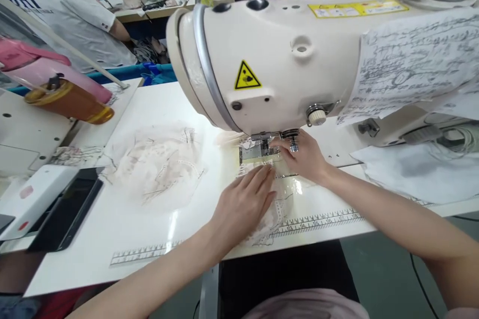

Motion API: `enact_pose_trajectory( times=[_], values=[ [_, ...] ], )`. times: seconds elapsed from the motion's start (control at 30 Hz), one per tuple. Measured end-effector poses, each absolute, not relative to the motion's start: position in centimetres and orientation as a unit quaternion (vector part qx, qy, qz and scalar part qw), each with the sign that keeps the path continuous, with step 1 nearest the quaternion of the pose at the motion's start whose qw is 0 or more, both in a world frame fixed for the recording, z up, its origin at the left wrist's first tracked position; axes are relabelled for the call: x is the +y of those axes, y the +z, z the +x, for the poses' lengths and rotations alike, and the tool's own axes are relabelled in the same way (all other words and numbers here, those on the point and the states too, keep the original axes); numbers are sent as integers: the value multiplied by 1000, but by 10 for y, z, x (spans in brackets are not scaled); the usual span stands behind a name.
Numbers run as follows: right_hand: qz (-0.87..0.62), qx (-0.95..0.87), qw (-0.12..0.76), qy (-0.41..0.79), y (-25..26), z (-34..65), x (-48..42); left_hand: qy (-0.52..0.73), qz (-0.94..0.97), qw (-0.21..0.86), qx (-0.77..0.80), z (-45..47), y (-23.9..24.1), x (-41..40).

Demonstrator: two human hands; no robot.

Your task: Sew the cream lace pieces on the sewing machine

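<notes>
A cream sewing machine (pixel 292 55) fills the middle of the view, its presser foot (pixel 264 148) down over a piece of white lace fabric (pixel 275 212). My left hand (pixel 245 202) lies flat on that lace just in front of the foot, fingers stretched out and together. My right hand (pixel 305 157) rests to the right of the foot, fingers curled on the fabric edge beside the needle. A loose heap of pale lace pieces (pixel 157 164) lies to the left on the white table (pixel 123 224).
A printed ruler strip (pixel 318 220) runs along the table's front edge. At the left stand a brown and pink bottle (pixel 69 99), a white box (pixel 33 199) and a black tablet (pixel 67 214). Paper sheets (pixel 415 60) hang on the machine. Another person in white (pixel 71 15) sits behind.
</notes>
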State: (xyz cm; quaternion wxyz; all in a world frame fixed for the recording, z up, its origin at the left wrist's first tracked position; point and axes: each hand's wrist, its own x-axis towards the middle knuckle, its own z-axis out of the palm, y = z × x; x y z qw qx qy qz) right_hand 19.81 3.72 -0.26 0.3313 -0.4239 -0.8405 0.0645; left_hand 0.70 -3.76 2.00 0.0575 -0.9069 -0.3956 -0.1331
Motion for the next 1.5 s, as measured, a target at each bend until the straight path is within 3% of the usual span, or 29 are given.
enact_pose_trajectory(
  times=[0.17,0.43,0.63,0.87,1.5],
  values=[
    [-386,-883,266,-12,-1,198,35,-119,-909,91,-388,6,7,-24],
    [-474,-861,183,17,-8,190,35,-151,-896,97,-406,0,5,-10],
    [-451,-881,129,-62,0,193,28,-160,-895,82,-408,-5,4,-9],
    [-411,-889,166,-117,-3,192,21,-166,-898,94,-397,-7,2,-9],
    [-444,-878,176,-38,-10,194,23,-168,-889,112,-411,-6,4,-5]
  ],
)
